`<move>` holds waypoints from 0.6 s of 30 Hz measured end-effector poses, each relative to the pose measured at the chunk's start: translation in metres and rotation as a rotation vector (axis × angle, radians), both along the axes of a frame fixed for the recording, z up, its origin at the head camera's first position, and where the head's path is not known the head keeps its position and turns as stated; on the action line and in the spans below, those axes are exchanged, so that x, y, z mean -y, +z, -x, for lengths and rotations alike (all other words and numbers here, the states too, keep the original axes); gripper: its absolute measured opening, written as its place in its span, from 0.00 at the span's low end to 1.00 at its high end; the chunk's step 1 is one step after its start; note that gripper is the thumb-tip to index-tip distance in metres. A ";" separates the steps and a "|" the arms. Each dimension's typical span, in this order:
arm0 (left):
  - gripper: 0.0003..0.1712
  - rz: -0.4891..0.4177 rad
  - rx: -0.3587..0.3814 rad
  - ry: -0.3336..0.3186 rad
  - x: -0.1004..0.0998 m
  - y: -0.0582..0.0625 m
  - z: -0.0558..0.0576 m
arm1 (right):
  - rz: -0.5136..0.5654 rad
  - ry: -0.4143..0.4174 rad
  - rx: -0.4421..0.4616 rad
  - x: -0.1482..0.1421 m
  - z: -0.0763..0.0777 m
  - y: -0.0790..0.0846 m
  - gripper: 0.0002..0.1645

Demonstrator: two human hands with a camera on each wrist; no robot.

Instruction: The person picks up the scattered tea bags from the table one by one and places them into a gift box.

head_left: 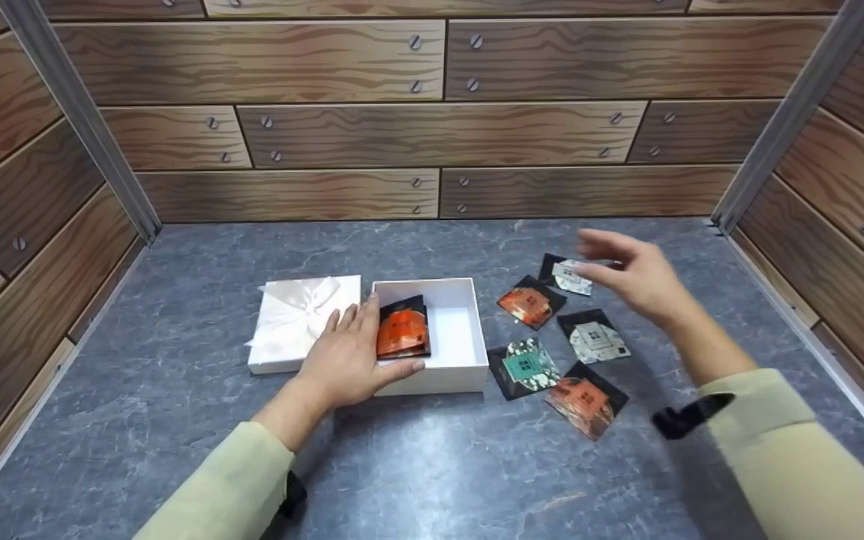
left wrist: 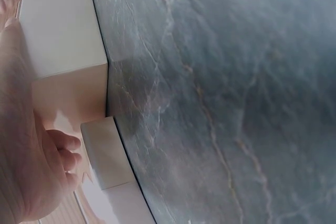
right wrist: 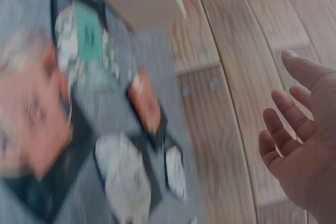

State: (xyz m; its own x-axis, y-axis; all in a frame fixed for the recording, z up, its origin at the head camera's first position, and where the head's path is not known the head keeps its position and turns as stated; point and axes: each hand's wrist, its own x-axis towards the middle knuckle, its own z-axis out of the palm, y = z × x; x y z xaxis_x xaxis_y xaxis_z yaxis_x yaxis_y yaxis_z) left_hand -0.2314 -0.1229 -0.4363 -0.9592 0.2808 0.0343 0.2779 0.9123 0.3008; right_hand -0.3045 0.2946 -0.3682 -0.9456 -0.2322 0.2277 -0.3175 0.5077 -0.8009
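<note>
A white open box (head_left: 456,322) stands on the table, holding orange-and-black sachets (head_left: 404,330) along its left side. My left hand (head_left: 346,360) rests against the box's front left corner, fingers extended along the left wall and thumb over the front rim. The left wrist view shows that hand (left wrist: 31,166) beside the box wall (left wrist: 65,24). Over the rear right sachet (head_left: 573,277) hovers my right hand (head_left: 638,277), fingers spread and nothing between them. In the right wrist view the right hand (right wrist: 310,135) is empty, apart from the blurred sachets.
Other sachets lie right of the box: an orange one (head_left: 531,301), a silver one (head_left: 595,337), a green one (head_left: 525,367) and a coral one (head_left: 586,401). A white lid with a ribbon bow (head_left: 289,319) sits left of the box. Wood-patterned walls (head_left: 432,135) enclose the table.
</note>
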 end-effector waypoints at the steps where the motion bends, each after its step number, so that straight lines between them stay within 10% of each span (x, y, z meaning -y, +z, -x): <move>1: 0.76 0.001 0.001 0.000 0.000 0.000 0.000 | -0.005 -0.010 0.006 -0.009 0.000 -0.003 0.39; 18: 0.77 0.008 0.018 0.005 -0.001 0.000 0.001 | -0.055 0.024 0.206 -0.083 -0.003 -0.065 0.39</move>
State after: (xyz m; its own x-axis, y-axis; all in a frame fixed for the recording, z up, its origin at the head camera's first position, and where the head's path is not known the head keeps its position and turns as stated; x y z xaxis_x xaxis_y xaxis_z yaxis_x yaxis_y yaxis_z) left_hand -0.2320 -0.1216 -0.4362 -0.9610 0.2761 0.0144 0.2677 0.9161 0.2986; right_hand -0.3017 0.3780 -0.4327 -0.9649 -0.2623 0.0164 -0.1626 0.5470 -0.8212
